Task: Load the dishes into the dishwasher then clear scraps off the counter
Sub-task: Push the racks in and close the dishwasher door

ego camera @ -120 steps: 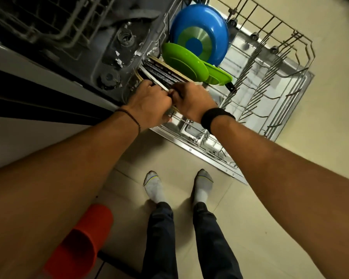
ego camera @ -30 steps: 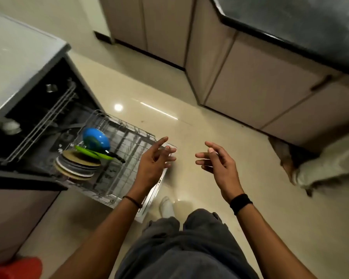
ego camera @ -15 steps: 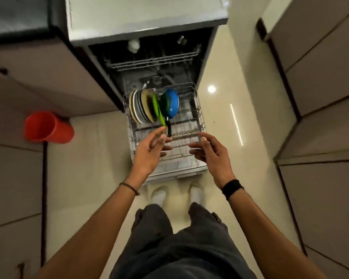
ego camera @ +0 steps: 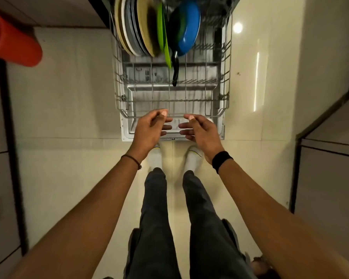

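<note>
The wire rack (ego camera: 226,97) is pulled out over the open dishwasher door (ego camera: 125,135), with plates (ego camera: 133,27), a green plate (ego camera: 161,27) and a blue pan (ego camera: 188,27) standing on edge at its far end. It is stiff and loaded with breakable crockery, so it likely wants an even push on the near rail. The left hand (ego camera: 149,131) and right hand (ego camera: 201,131) hover there, loosely curled and grasping nothing; whether they touch the rail is unclear. Half a second ago the hands were farther in over the rack.

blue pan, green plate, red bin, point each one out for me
blue pan (ego camera: 188,29): head view, on its blue body.
green plate (ego camera: 161,29): head view, on its upright face.
red bin (ego camera: 12,45): head view, on its side wall.
</note>
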